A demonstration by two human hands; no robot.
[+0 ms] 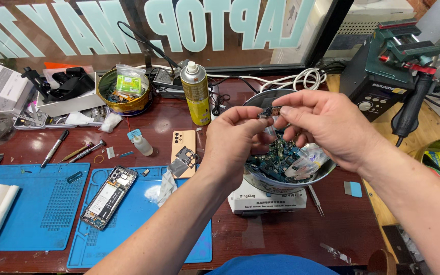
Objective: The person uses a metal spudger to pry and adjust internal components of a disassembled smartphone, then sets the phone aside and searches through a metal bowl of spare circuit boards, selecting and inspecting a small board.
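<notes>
Both hands' fingers [268, 113] pinch small circuit board [270, 111]; over parts bowl [260, 98].

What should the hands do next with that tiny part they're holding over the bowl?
Probably turn the small circuit board piece for a closer look: both the left hand and right hand pinch it above the round metal bowl of similar blue-green boards.

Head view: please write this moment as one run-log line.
left hand: pinches small circuit board | right hand: pinches same board | below: metal bowl of boards

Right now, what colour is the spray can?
Yellow-gold spray can with a white cap; head view.
</notes>
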